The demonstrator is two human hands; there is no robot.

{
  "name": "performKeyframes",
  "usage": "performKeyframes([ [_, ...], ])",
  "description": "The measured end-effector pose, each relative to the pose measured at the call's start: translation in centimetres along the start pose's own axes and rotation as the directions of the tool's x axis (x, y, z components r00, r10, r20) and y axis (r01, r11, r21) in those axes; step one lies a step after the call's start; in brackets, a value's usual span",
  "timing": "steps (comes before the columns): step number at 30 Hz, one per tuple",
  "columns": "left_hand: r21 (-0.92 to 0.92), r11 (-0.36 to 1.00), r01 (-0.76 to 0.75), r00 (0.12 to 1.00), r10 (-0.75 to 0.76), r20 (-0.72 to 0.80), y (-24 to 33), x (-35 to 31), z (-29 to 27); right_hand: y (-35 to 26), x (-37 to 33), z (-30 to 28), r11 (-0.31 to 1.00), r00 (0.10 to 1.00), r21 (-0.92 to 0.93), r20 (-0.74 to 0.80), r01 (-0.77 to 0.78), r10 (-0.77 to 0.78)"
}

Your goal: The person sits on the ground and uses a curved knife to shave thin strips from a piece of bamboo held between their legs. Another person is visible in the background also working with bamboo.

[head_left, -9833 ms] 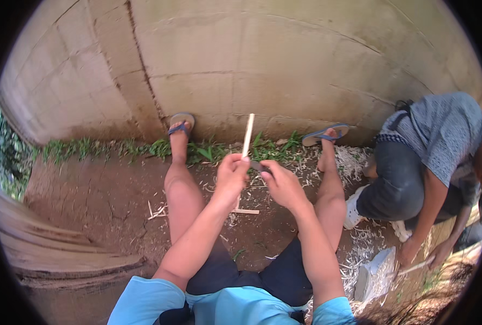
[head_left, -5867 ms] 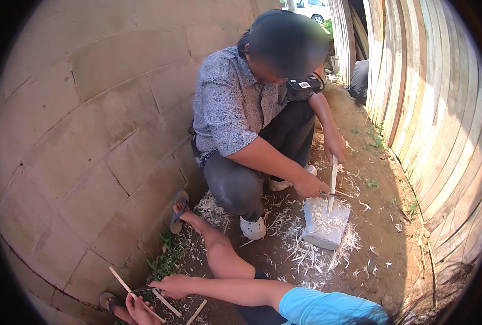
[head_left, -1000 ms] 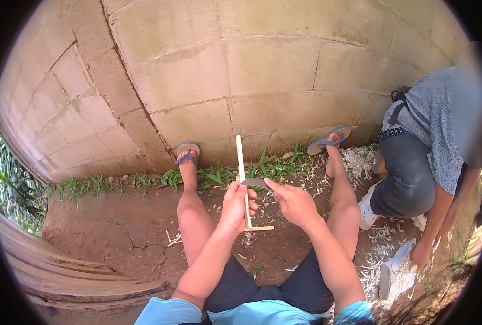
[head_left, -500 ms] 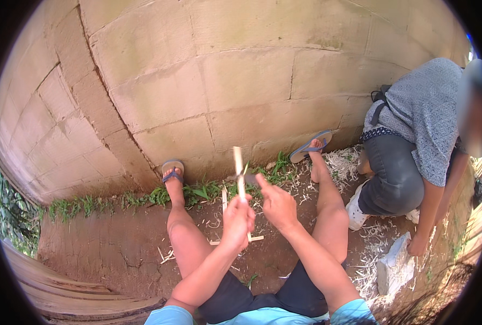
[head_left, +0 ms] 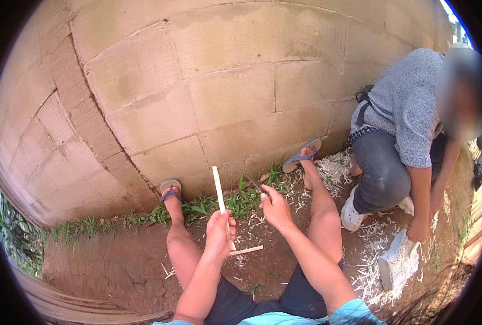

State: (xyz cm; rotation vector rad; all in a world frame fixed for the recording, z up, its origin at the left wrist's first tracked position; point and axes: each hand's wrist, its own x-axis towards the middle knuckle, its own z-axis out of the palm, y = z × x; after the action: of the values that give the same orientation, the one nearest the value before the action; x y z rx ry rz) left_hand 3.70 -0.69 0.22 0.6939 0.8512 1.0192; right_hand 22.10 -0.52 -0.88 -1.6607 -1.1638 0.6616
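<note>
My left hand (head_left: 217,234) is closed round a pale, whittled wooden stick (head_left: 219,188). Its upper end points away toward the wall, tilted slightly left, and its lower end shows below the fist. In my right hand (head_left: 277,208) is a knife (head_left: 254,183), its dark narrow blade pointing up and left, to the right of the stick and apart from it. My fingers cover most of the knife's handle. Another pale strip of wood (head_left: 247,250) lies on the dirt just past the stick's lower end.
A block wall (head_left: 235,103) rises ahead, with weeds (head_left: 243,196) along its foot. At the right a crouching person (head_left: 395,124) has a hand (head_left: 418,230) on a whitish block (head_left: 398,262). Curly wood shavings (head_left: 368,254) litter the dirt there. My sandalled feet are against the wall's base.
The knife has come off the stick and moved right of it, its blade now pointing up and left. The stick leans more to the left. My view has shifted slightly.
</note>
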Motion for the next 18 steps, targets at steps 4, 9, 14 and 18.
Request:
performKeyframes([
  [4, 0.007, 0.999, 0.036, 0.999, -0.036, 0.019, 0.0, -0.5, -0.3, -0.3, -0.1, -0.5, 0.997, 0.997, -0.030, 0.014, 0.071, -0.071],
  [9, 0.020, 0.999, 0.031, 0.998, -0.032, 0.052, -0.2, -0.8, -0.3, -1.0, -1.1, -0.1, 0.959, 0.975, -0.175, 0.039, 0.224, -0.220],
  [14, 0.069, 0.997, 0.026, 0.999, -0.028, 0.029, -0.5, -0.9, 0.5, -1.2, -1.7, -0.8, 0.928, 0.951, -0.230, 0.173, 0.292, -0.257],
  [18, 0.048, 0.998, -0.044, 0.999, 0.045, -0.011, -0.9, -0.5, -0.2, -0.7, -1.6, 0.2, 0.896, 0.896, -0.199, 0.296, 0.397, -0.331],
])
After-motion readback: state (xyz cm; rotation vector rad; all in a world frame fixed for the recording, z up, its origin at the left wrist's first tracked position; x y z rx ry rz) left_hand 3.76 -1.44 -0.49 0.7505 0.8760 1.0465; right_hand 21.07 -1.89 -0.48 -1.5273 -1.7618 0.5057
